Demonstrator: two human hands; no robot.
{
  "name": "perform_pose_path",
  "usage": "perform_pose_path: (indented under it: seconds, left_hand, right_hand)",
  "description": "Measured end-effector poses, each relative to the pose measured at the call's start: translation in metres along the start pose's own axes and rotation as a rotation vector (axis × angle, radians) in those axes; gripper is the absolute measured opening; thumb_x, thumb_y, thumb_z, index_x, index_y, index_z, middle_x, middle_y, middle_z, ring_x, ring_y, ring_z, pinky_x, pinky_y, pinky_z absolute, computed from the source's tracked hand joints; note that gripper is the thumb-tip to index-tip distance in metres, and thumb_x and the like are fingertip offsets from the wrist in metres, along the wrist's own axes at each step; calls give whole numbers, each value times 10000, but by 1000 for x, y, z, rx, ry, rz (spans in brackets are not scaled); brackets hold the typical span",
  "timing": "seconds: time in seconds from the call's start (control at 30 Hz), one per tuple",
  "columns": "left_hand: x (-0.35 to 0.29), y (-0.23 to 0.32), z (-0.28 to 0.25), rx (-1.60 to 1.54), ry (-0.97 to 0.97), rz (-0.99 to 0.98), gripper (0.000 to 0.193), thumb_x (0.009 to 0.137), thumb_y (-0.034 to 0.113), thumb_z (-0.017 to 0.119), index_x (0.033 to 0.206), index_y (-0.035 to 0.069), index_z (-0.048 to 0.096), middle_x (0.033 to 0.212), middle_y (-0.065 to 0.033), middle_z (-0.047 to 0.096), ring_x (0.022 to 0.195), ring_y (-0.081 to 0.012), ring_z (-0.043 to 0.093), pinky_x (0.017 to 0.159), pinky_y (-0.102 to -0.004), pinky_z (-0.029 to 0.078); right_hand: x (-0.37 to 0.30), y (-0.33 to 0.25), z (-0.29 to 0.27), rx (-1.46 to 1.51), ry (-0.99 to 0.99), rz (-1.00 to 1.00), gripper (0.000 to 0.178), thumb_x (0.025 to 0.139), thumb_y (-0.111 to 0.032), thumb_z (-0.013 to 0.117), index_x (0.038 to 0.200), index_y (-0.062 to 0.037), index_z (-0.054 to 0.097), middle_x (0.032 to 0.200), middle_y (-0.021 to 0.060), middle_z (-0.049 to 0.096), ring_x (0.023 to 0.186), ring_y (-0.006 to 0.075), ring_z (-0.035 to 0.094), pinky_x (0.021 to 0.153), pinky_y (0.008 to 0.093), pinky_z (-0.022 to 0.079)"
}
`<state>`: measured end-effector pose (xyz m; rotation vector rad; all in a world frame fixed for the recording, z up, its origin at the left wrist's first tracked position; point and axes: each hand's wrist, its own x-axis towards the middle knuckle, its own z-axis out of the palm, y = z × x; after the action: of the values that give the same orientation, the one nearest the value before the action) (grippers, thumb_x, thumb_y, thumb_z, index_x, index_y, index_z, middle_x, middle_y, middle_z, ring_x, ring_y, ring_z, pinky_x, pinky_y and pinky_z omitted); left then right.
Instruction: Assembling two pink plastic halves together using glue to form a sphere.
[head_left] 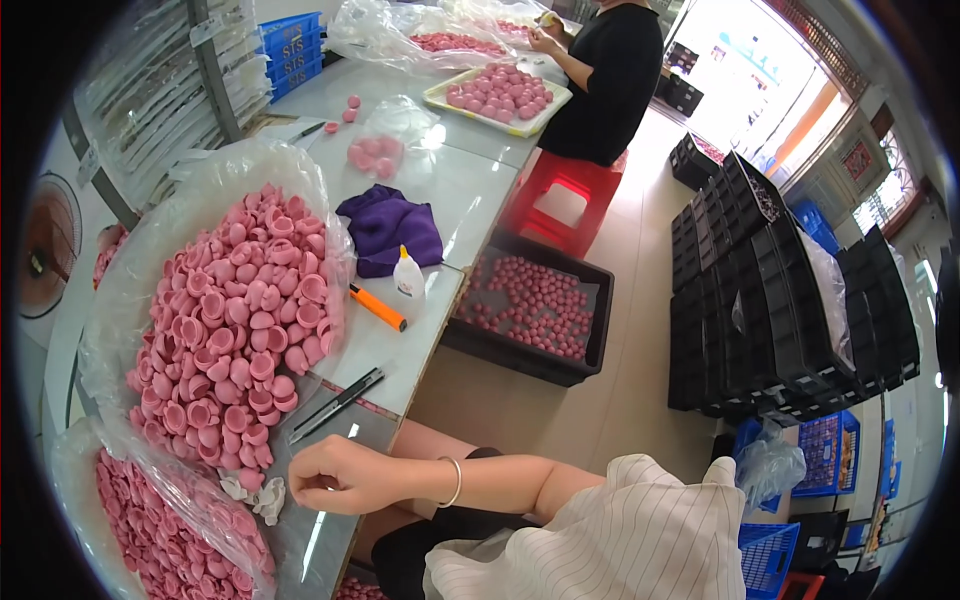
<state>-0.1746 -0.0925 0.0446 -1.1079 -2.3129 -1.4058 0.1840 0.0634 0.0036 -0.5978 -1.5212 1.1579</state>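
Observation:
My right hand [340, 475], a bracelet on its wrist, hangs over the near edge of the table. Its fingers are curled in; what they hold, if anything, is hidden. Crumpled white tissue [268, 502] and a pink piece [250, 479] lie just beside its fingers. A grey-and-black box cutter [335, 405] rests beyond the hand. Farther along are an orange-handled tool [378, 307], a small white bottle with a yellow cap [407, 272] and a purple cloth [390, 230]. A large clear bag of pink half-shells [230, 330] lies spread open on the table. My left hand is out of view.
Another bag of pink shells [180, 530] lies nearer. A black crate of pink balls [530, 305] stands on the floor beside the table. A co-worker in black [610, 80] stands by a red stool [560, 200] and a tray of pink balls [500, 93]. Black crates [750, 300] are stacked at right.

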Motion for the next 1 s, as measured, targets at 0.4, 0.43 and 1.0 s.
perform_pose_path:
  seconds: [0.4,0.43,1.0]
  left_hand:
    - [16,-26,17,233,-126,498,321,857,220,412,1064,-1,518,1055,-241,522,935,-389,492,819,-471,372]
    - [15,-26,19,799,-121,300,334,854,218,406,1093,4,499,1082,-244,506,966,-396,474,822,-484,366]
    - [-9,18,7,750,-195,160,327,866,193,421,1108,3,531,1009,-218,580,1011,-379,492,873,-479,350]
  right_hand:
    - [2,0,-2,-41,23,23,95,723,-64,543,725,29,527,598,70,500,502,142,467,471,266,372]
    - [2,0,-2,-40,20,22,95,723,-64,543,725,29,527,598,70,500,502,142,467,471,266,372]
    - [1,-2,1,-112,6,51,89,724,-71,543,714,16,525,588,63,496,493,136,455,465,262,366]
